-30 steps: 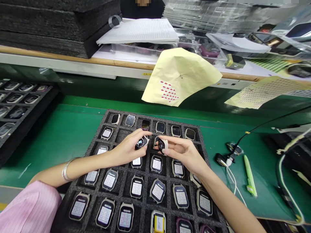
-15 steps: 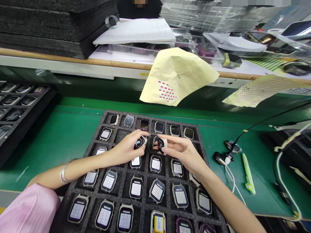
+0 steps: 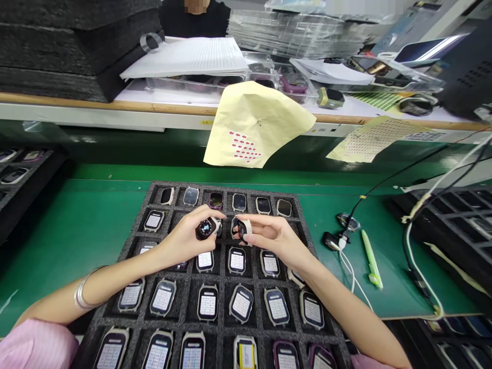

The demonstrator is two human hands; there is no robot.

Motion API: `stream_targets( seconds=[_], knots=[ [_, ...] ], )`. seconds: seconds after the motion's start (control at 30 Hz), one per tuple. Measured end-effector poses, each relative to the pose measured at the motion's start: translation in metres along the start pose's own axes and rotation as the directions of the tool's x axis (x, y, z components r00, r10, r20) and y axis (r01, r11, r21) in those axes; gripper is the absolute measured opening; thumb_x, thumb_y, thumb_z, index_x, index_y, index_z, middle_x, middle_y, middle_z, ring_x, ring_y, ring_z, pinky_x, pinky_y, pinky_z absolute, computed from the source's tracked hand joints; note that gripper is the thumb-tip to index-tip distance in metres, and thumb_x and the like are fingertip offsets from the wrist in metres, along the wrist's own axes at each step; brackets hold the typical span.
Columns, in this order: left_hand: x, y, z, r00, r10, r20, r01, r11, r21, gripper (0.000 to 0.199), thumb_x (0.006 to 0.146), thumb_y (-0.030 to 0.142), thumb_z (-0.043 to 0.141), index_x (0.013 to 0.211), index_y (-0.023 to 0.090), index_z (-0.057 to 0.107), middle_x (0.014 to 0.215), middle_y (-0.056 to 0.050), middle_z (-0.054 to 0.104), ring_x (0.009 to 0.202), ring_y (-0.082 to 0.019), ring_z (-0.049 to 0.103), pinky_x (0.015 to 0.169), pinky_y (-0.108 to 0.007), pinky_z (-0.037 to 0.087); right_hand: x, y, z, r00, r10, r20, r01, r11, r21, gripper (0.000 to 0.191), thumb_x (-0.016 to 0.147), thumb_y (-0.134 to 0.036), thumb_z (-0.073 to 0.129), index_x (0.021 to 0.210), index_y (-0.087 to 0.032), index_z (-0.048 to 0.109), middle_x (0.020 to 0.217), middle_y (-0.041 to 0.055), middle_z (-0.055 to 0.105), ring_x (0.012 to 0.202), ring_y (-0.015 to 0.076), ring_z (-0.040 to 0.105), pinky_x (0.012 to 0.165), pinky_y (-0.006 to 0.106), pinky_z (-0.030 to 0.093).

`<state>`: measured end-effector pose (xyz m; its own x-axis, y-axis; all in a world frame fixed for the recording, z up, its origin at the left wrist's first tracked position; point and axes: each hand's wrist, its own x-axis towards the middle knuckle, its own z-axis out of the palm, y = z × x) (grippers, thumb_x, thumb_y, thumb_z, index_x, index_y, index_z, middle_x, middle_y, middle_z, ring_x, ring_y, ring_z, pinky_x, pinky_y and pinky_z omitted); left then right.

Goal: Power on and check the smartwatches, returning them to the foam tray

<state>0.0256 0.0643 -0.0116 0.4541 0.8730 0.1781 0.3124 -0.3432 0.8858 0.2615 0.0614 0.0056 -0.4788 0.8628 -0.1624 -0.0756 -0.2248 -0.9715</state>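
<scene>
Between the thumb and fingers of my left hand [image 3: 192, 228] is a smartwatch [image 3: 206, 228] whose dark screen shows a lit round face. My right hand [image 3: 271, 233] pinches a second smartwatch case [image 3: 243, 231], pale-edged and turned nearly side-on. Both watches are held a little apart above a black foam tray [image 3: 226, 279]. In the tray's compartments lie several more watch cases, many with white list screens, such as the watch [image 3: 207, 302] below my hands. One case [image 3: 246, 353] at the near edge shows a yellow piece inside. My wrists and forearms cover some compartments.
On the green bench [image 3: 92, 215] to the right lie a green pen-like tool [image 3: 371, 259], a black charger [image 3: 331, 240] and cables. Another watch tray [image 3: 26, 179] is at the left. Yellow paper [image 3: 257, 125] hangs from the shelf ahead. A person [image 3: 196, 18] is beyond it.
The view has shifted, so the scene sits further left. The left-hand watch now faces the camera more, its lit face clearer. Both hands keep hold of their watches.
</scene>
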Motion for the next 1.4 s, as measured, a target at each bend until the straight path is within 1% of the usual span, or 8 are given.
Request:
stream_targets(
  seconds=[0.33,0.47,0.57,0.63,0.73,0.83,1.07,1.4],
  knots=[
    [-0.002,0.000,0.001,1.000,-0.008,-0.006,0.008,0.999,-0.037,0.040,0.084,0.014,0.053,0.123,0.023,0.055,0.110,-0.007,0.058,0.103,-0.022,0.055,0.096,-0.037,0.042,-0.002,-0.002,0.002,1.000,-0.003,0.001,0.003,1.000,-0.004,0.044,0.079,-0.027,0.078,0.121,-0.020,0.066,0.105,0.0089,0.073,0.100,0.0258,0.069,0.096,0.047,0.053],
    [-0.004,0.002,0.004,0.990,-0.137,-0.016,0.133,0.978,-0.161,0.060,0.082,0.020,0.062,0.138,0.022,0.040,0.099,-0.005,0.060,0.097,-0.022,0.059,0.092,-0.038,0.046,0.001,-0.002,0.003,1.000,0.000,0.027,-0.002,0.997,0.071,0.044,0.083,-0.028,0.074,0.125,-0.022,0.062,0.115,0.0085,0.070,0.110,0.0265,0.064,0.098,0.047,0.051],
    [-0.003,0.004,0.007,0.941,-0.331,0.066,0.332,0.870,-0.366,0.079,0.078,0.027,0.070,0.143,0.018,0.026,0.088,-0.002,0.059,0.076,-0.018,0.061,0.073,-0.035,0.053,0.002,-0.002,0.005,0.998,0.037,0.042,-0.043,0.990,0.136,0.045,0.086,-0.028,0.070,0.129,-0.022,0.058,0.115,0.0091,0.070,0.111,0.0267,0.064,0.097,0.048,0.052],
    [-0.001,0.006,0.006,0.893,-0.427,0.143,0.440,0.761,-0.477,0.067,0.078,0.029,0.069,0.134,0.014,0.037,0.087,-0.004,0.060,0.069,-0.016,0.061,0.066,-0.034,0.054,0.003,-0.001,0.006,0.998,0.054,0.025,-0.058,0.986,0.157,0.045,0.086,-0.029,0.069,0.129,-0.023,0.057,0.112,0.0094,0.071,0.109,0.0267,0.065,0.096,0.049,0.052],
    [0.002,0.009,0.005,0.849,-0.479,0.222,0.501,0.596,-0.628,0.043,0.080,0.026,0.065,0.117,0.012,0.050,0.092,-0.007,0.063,0.081,-0.018,0.064,0.074,-0.035,0.056,0.004,0.002,0.004,0.998,0.060,-0.002,-0.059,0.983,0.174,0.044,0.086,-0.028,0.069,0.129,-0.023,0.057,0.115,0.0105,0.070,0.104,0.0273,0.067,0.092,0.049,0.054],
    [0.002,0.012,0.004,0.851,-0.465,0.243,0.477,0.492,-0.728,0.033,0.082,0.021,0.061,0.113,0.014,0.054,0.096,-0.007,0.064,0.095,-0.020,0.063,0.085,-0.039,0.055,0.004,0.007,0.002,0.999,0.049,-0.007,-0.047,0.980,0.191,0.045,0.087,-0.023,0.067,0.130,-0.022,0.055,0.118,0.0108,0.068,0.101,0.0272,0.069,0.089,0.047,0.056],
    [0.000,0.009,0.006,0.911,-0.384,0.149,0.371,0.608,-0.702,0.047,0.075,0.009,0.058,0.122,0.016,0.054,0.101,-0.006,0.066,0.088,-0.018,0.063,0.078,-0.035,0.057,0.003,0.008,0.001,1.000,-0.006,-0.023,0.010,0.984,0.180,0.048,0.087,-0.019,0.065,0.133,-0.020,0.052,0.114,0.0105,0.070,0.099,0.0273,0.069,0.084,0.045,0.059],
    [-0.001,0.009,0.005,0.942,-0.306,0.141,0.320,0.686,-0.653,0.050,0.076,0.006,0.055,0.124,0.018,0.054,0.097,-0.003,0.065,0.088,-0.017,0.061,0.078,-0.035,0.060,0.001,0.005,0.004,0.998,-0.021,-0.056,0.027,0.993,0.111,0.043,0.089,-0.020,0.065,0.131,-0.019,0.054,0.109,0.0098,0.072,0.101,0.0270,0.069,0.077,0.038,0.063]
  ],
)
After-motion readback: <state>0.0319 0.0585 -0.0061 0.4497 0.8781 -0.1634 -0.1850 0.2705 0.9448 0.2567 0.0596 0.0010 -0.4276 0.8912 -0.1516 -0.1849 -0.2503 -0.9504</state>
